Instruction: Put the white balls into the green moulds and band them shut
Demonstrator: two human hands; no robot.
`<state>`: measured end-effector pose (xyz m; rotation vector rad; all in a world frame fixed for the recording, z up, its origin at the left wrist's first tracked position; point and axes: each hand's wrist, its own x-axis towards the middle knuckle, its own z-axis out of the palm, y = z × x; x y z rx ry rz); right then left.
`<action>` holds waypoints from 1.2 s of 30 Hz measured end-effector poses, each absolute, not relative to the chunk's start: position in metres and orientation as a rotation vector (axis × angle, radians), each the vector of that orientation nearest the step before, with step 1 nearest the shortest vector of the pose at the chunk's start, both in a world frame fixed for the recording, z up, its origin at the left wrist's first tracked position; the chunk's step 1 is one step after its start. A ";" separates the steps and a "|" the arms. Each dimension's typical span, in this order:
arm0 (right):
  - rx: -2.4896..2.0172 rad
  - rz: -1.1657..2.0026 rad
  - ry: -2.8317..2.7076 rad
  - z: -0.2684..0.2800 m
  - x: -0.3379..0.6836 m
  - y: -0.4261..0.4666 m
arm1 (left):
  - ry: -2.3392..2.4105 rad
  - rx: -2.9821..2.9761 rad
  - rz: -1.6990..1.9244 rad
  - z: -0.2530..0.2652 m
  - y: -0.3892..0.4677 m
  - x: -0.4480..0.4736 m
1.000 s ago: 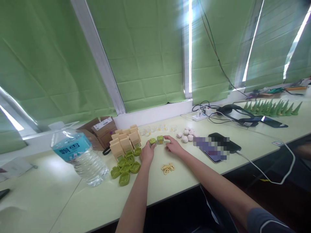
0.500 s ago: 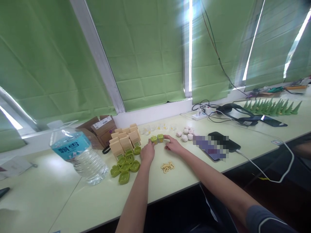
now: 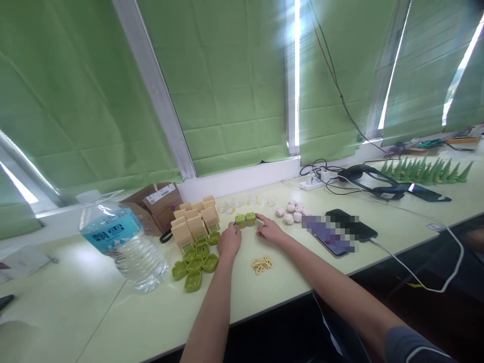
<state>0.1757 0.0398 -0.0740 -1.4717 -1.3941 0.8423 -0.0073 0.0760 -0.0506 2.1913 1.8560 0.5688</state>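
Left hand (image 3: 230,241) and right hand (image 3: 271,231), both unclenched, flank two green-lidded containers (image 3: 251,219) with yellow inside.

Upper frame: blinds (image 3: 227,75), creased matt cloth. Left: bottle (image 3: 145,269), clear glossy plastic, ribbed; smooth blue label (image 3: 111,229). Box (image 3: 164,212) behind, matt cardboard. Table (image 3: 287,262): smooth, soft sheen. Centre: small containers (image 3: 251,219), smooth green tops, clear plastic-looking below. Left of centre: green cups (image 3: 194,263), glossy, plastic-looking; beige pieces (image 3: 183,233), smooth, matt. Lower right: sleeve (image 3: 406,343), matt cloth.
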 end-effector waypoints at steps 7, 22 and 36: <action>-1.405 0.925 -1.260 -0.072 0.176 0.038 | 1.789 2.287 0.547 -0.053 0.076 -0.008; -1.441 0.873 -1.251 -0.071 0.174 0.034 | 1.686 2.041 0.798 -0.054 0.069 -0.008; -1.256 0.718 -1.795 -0.065 0.163 0.018 | 0.957 2.193 0.789 -0.050 0.039 0.010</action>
